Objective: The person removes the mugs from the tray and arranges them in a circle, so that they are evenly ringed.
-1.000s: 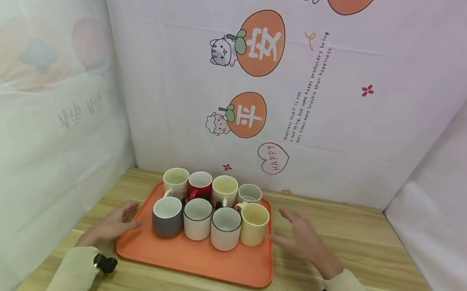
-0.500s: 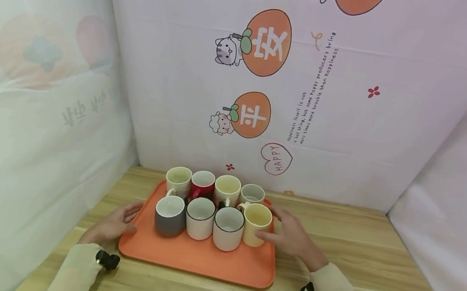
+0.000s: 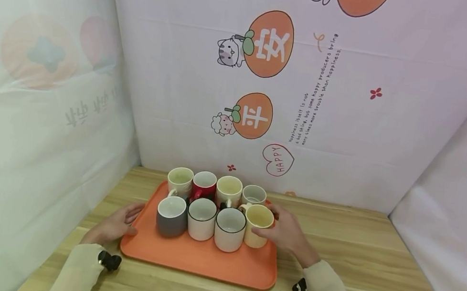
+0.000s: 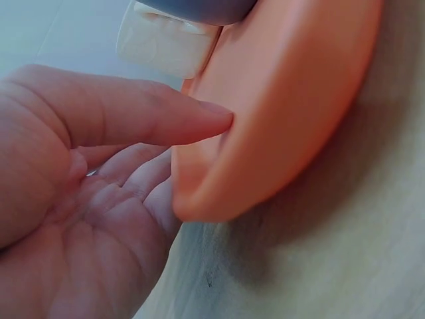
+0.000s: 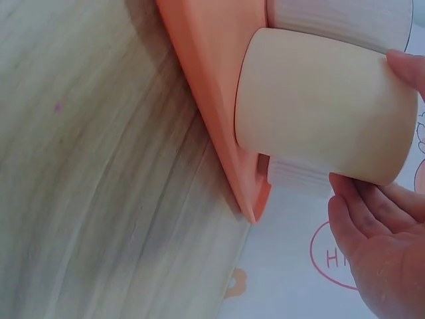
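Observation:
An orange tray (image 3: 198, 262) lies on the wooden table and bears two rows of mugs. My left hand (image 3: 114, 224) grips the tray's left edge; in the left wrist view its thumb (image 4: 192, 119) presses inside the rim, with the other fingers on the outer side. At the right end of the front row stands a pale yellow mug (image 3: 256, 237). My right hand (image 3: 290, 232) holds this mug near its rim, thumb in front and fingers round the far side. The mug appears upright on the tray.
Beside the yellow mug stand two white mugs with dark rims (image 3: 228, 241) and a grey mug (image 3: 170, 225). Behind them are a cream mug (image 3: 179, 185), a red mug (image 3: 207, 190) and others. A printed white cloth (image 3: 198, 151) hangs behind the table.
My right hand has moved left from beside the tray to the yellow mug and closed round it. My left thumb has come onto the tray's rim. The mugs keep their places on the tray.

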`<state>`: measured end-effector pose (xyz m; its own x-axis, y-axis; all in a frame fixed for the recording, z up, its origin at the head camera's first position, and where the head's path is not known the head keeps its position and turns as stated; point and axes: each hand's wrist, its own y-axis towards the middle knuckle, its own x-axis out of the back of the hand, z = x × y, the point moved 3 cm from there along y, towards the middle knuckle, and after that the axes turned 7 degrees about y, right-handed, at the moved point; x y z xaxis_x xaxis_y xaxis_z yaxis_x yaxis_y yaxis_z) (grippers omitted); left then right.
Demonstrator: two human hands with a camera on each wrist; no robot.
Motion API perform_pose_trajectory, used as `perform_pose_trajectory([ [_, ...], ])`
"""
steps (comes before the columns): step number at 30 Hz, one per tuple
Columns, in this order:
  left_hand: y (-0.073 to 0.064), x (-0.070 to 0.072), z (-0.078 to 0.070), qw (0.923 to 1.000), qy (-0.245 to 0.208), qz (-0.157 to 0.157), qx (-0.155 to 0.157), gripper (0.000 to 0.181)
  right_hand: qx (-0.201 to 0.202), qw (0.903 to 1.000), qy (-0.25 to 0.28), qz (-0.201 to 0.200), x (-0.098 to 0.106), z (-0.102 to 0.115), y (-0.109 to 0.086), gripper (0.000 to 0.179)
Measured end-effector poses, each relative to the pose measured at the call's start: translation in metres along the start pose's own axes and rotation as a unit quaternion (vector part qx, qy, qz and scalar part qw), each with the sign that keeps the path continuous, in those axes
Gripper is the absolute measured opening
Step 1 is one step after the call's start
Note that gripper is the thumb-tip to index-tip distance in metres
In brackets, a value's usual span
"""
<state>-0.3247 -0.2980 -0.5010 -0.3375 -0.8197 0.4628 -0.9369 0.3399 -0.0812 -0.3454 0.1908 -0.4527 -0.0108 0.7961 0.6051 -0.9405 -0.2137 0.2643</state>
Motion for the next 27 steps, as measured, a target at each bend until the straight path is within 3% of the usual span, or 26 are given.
perform_pose_trajectory([
  [7,0.000,0.001,0.001,1.0000,0.005,0.000,0.004,0.092,-0.005,0.9997,0.005,-0.023,-0.003,-0.001,0.002,0.062],
  [14,0.002,0.001,0.003,1.0000,0.002,0.000,-0.001,0.093,0.018,0.9994,0.004,-0.029,0.000,-0.003,-0.001,0.060],
  [27,0.003,0.001,0.001,0.9999,0.013,-0.004,0.004,0.093,0.030,0.9991,-0.018,-0.023,0.028,0.011,-0.016,0.063],
])
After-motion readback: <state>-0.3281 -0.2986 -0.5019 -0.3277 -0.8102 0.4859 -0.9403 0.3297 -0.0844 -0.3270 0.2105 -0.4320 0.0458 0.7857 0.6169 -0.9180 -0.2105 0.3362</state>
